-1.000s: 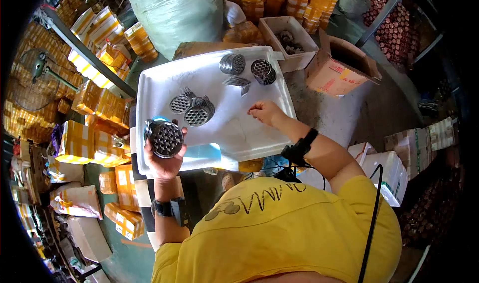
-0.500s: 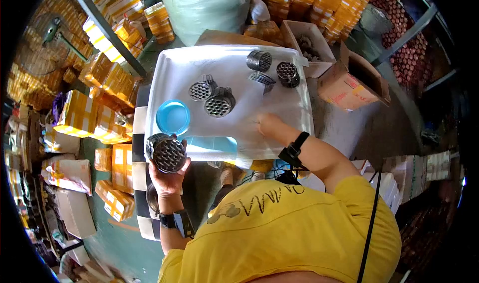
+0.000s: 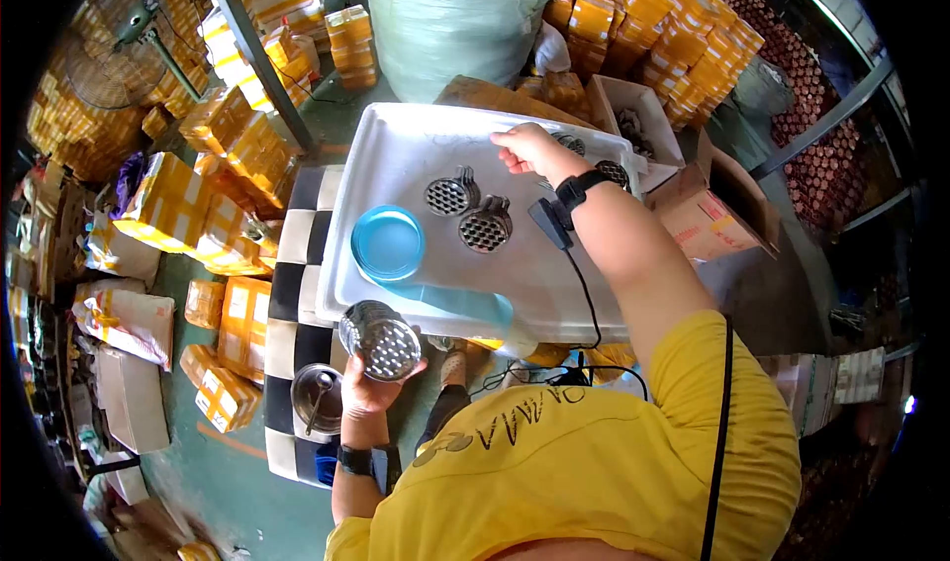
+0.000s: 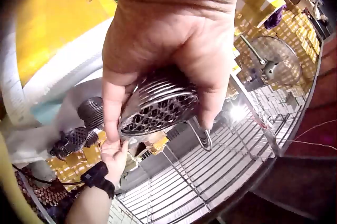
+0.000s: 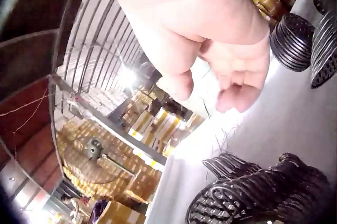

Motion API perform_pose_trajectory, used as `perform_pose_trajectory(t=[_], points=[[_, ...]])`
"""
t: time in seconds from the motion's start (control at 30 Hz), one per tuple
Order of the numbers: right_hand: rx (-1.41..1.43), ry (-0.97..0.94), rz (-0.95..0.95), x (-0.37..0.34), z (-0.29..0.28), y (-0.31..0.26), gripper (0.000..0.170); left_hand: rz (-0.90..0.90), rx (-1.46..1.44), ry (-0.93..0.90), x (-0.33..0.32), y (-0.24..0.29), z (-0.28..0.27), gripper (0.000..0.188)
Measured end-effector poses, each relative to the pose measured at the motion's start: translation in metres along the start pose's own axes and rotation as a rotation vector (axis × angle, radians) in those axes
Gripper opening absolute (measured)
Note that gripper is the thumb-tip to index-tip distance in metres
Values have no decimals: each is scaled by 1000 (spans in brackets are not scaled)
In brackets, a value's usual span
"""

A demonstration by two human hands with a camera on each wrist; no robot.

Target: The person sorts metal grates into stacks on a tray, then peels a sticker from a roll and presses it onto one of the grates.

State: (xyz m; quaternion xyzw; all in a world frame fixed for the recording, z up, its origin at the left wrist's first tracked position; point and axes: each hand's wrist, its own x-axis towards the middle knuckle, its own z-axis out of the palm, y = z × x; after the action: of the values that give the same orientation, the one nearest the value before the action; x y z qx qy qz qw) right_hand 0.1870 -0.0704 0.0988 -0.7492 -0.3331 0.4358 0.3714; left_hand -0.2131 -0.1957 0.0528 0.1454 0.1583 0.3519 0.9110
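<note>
My left hand (image 3: 368, 395) grips a stack of round perforated metal discs (image 3: 386, 348) just off the front left of the white tray (image 3: 475, 309). In the left wrist view, its thumb and fingers press the stack's sides, and a bent wire loop (image 4: 202, 138) sticks out beside it. My right hand (image 3: 534, 150) hovers at the tray's far side, thumb and bent fingertips apart, nothing seen between them. Thin dark wire-like strands (image 5: 224, 137) lie below those fingertips. Two disc stacks (image 3: 452, 195) (image 3: 485, 227) sit mid-tray; others (image 5: 292, 42) stand at the right, partly behind my right arm.
A round blue dish (image 3: 388, 244) sits at the tray's left. A metal bowl (image 3: 317, 403) with a spoon-like utensil stands on the checkered surface (image 3: 297, 230). Behind is a large pale sack (image 3: 450, 37); an open carton (image 3: 708, 220) stands right. A black cable (image 3: 594, 309) trails from my right wrist.
My right hand has moved from the tray's front right to its far side. My left hand has carried its stack away from the tray, leaving the blue dish in full view. The head view has shifted.
</note>
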Motion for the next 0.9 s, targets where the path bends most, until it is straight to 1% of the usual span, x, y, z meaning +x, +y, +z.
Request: perform_pose_trajectory(t=[0.03,0.07,0.1,0.17,0.2,0.27,0.33,0.37,0.4,0.43,0.47,0.57,0.6,0.67,0.7,0.73,0.8,0.83,0.87,0.9], points=[[-30,41,15,1,2,-1,30,-30,-65,27,0,0,0,73],[-61,83,32,2,4,0,31,-43,-53,57,0,1,1,72],[-158,16,-45,0,-4,6,47,-31,-27,101,1,2,0,67],[-302,135,-152,-9,-5,38,61,-5,19,193,3,4,2,59],[-375,195,-206,-19,-3,53,68,-23,27,186,5,5,4,60],[-273,-38,-101,-48,2,71,88,-56,22,139,12,6,-4,59],[-336,105,-197,-65,23,82,86,-89,10,137,19,5,1,61],[-349,118,-168,-60,34,92,86,-91,11,132,22,4,0,62],[-334,114,-197,-65,43,90,84,-92,14,127,25,5,1,63],[-375,122,-169,-68,52,87,82,-101,22,117,28,5,4,61],[-416,129,-142,-69,57,85,80,-99,41,156,28,4,4,60],[-307,236,-232,-52,63,105,65,-46,108,114,32,1,10,60],[-282,231,-264,-48,64,109,62,-30,113,133,33,-1,6,59],[-235,221,-325,-39,60,117,56,-23,208,101,32,0,3,57],[-207,162,-297,-46,55,105,50,22,221,135,31,-2,3,56],[-260,190,-315,-50,52,102,48,-18,198,149,29,0,-1,56],[-366,245,-356,-54,47,95,42,54,250,169,27,4,2,56],[-334,192,-285,-57,43,87,36,69,257,193,26,8,8,56],[-383,218,-364,-57,42,86,35,84,264,216,25,11,13,56],[-433,245,-443,-58,42,84,33,80,279,195,25,16,12,57]])
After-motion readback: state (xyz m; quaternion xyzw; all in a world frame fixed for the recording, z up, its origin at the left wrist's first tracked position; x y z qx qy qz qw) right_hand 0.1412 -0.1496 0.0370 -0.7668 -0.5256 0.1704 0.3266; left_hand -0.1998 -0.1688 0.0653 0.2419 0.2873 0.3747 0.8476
